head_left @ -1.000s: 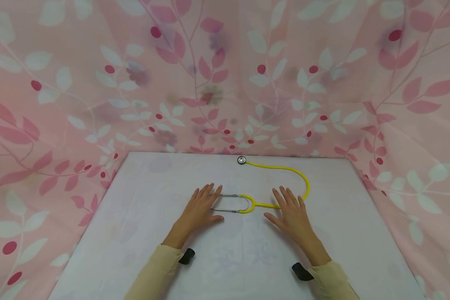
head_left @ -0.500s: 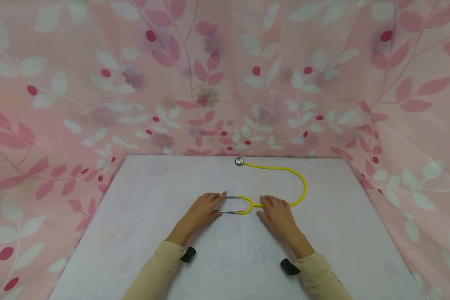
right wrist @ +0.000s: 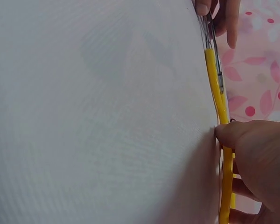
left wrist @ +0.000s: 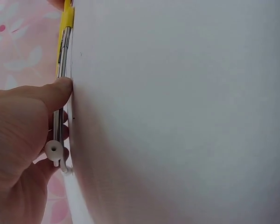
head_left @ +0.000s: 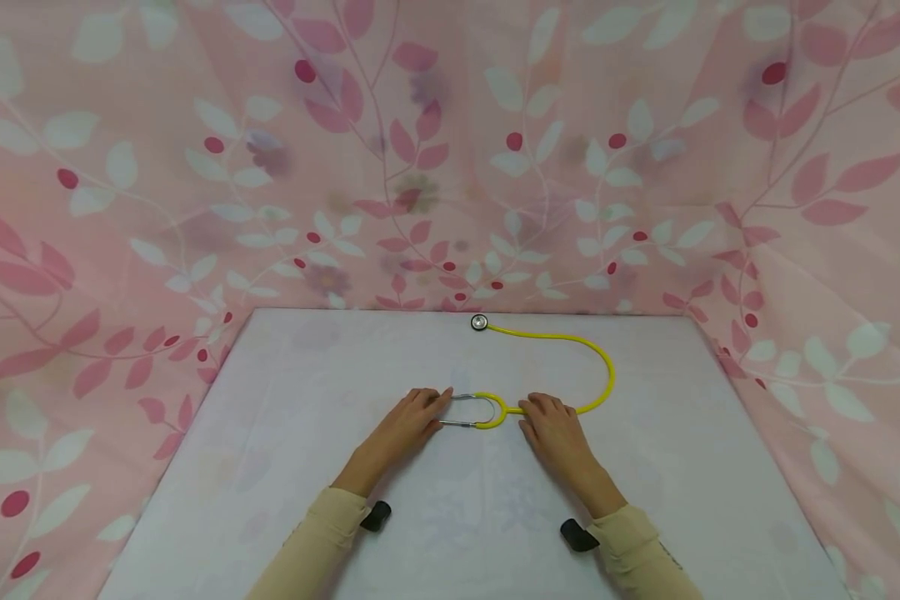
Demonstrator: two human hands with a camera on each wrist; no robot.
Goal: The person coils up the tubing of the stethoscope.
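A yellow stethoscope lies on the white table in the head view, its round chest piece near the far edge. My left hand grips the metal ear tubes. In the left wrist view, the thumb is on one side of these tubes and fingertips show on the other; a white eartip pokes out by the palm. My right hand holds the yellow tubing just right of the Y-joint. From the right wrist view, thumb and fingers pinch this tubing. The hands partly cover the tubes.
The white table spreads around the stethoscope. Pink leaf-patterned cloth hangs behind the table and along both sides. A black wrist device sits by the right cuff, with another by the left.
Both hands have come down from spread fingers over the stethoscope to holding it. The right hand moved left along the tubing towards the Y-joint. The stethoscope has hardly shifted.
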